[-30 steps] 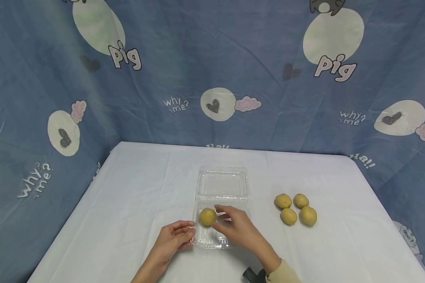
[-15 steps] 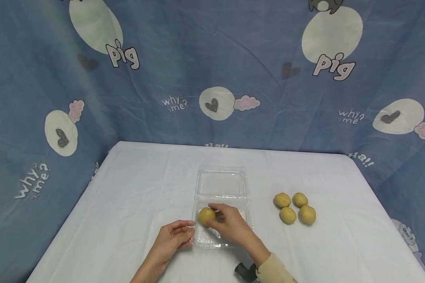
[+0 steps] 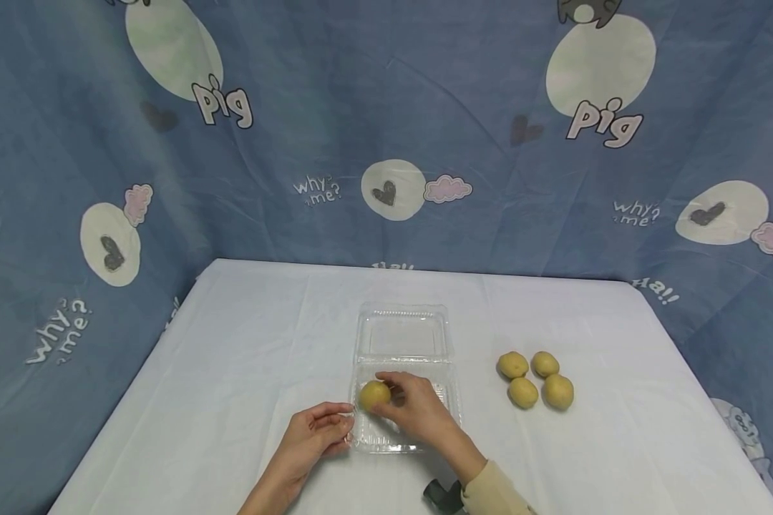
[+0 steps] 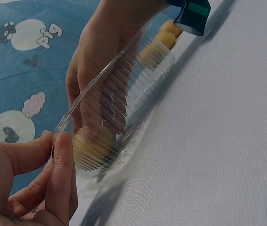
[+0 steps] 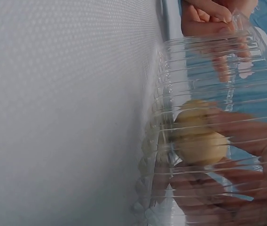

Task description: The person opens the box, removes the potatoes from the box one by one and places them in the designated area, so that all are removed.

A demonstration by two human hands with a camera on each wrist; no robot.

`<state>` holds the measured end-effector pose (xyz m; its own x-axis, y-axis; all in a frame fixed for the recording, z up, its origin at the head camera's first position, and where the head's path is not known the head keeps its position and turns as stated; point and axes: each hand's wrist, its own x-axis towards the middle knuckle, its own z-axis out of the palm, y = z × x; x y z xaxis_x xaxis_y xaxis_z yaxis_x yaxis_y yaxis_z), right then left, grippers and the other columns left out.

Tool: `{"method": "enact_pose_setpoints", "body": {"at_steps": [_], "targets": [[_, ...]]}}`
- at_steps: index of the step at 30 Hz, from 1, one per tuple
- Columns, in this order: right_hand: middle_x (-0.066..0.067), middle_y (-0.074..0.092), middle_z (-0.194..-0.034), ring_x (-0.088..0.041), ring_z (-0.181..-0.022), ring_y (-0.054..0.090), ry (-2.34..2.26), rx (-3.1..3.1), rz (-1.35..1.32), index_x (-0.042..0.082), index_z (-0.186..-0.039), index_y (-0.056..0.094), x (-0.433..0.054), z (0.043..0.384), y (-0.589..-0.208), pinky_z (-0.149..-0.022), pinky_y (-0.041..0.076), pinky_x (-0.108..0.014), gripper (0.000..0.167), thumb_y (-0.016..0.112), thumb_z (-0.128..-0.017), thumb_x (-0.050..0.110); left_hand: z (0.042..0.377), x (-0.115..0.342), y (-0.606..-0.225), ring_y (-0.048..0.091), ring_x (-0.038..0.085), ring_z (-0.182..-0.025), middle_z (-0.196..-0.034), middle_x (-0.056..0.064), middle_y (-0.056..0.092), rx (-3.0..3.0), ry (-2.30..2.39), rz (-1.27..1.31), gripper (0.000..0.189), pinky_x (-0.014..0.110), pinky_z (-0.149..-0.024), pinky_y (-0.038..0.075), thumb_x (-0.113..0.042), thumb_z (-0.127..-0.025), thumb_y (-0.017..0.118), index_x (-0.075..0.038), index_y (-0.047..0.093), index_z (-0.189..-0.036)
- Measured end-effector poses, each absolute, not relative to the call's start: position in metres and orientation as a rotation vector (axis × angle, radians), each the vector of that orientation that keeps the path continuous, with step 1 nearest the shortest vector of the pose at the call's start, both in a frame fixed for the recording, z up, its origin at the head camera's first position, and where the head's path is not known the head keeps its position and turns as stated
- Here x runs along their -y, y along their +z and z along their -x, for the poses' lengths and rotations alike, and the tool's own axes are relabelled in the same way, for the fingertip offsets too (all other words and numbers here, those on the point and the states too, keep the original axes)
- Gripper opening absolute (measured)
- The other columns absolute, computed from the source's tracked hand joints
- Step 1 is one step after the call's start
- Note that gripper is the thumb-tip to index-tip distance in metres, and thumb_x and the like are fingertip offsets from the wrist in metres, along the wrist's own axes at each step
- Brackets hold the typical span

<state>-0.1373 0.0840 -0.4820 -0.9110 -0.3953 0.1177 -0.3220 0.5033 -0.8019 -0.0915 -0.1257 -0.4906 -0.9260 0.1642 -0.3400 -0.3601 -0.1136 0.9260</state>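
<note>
A clear plastic clamshell box [image 3: 402, 335] lies with its lid laid back on the white table. My left hand [image 3: 314, 440] pinches the box's left rim between thumb and fingers; the left wrist view shows this rim grip [image 4: 53, 165] closely. Inside the box's base, at the left side, sits a round yellow fruit [image 3: 373, 395], its exact kind unclear. My right hand [image 3: 419, 409] reaches over the base and holds this fruit between thumb and fingers. Through the ribbed clear wall, the right wrist view shows the fruit [image 5: 201, 146] with fingers around it.
Several similar yellow fruits [image 3: 535, 380] lie grouped on the table to the right of the box. A dark device [image 3: 443, 495] sits at the right wrist, by the beige sleeve [image 3: 496, 492]. A blue printed curtain [image 3: 283, 143] stands behind the white table [image 3: 245, 343].
My right hand has moved left and closed its fingers around the fruit in the box, which has barely shifted. The left hand stays on the rim.
</note>
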Motion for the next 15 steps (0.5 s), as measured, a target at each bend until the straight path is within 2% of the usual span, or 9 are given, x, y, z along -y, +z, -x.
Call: {"method": "enact_pose_setpoints", "body": {"at_steps": [9,15], "targets": [[-0.006,0.065,-0.100,-0.019,-0.091,0.065,-1.311,-2.685,0.649,-0.003,-0.120,0.065,-0.0837,0.1379,-0.4809,-0.080,0.056,-0.028,0.048,0.082,-0.081,0.018,0.0921,0.1262,-0.4911,0.061,0.014,-0.079,-0.090,0.005,0.061,-1.816,2.097,0.221,0.041,0.026,-0.070,0.059,-0.008,-0.087,0.074,0.011,0.058,-0.119],[-0.003,0.065,-0.099,-0.015,-0.091,0.062,-1.269,-2.698,0.636,0.000,-0.117,0.068,-0.0839,0.1376,-0.4807,-0.080,0.054,-0.027,0.045,0.083,-0.079,0.019,0.0922,0.1257,-0.4911,0.062,0.014,-0.079,-0.089,0.004,0.061,-1.824,2.094,0.225,0.041,0.026,-0.069,0.059,-0.008,-0.087,0.074,0.011,0.058,-0.119]]}}
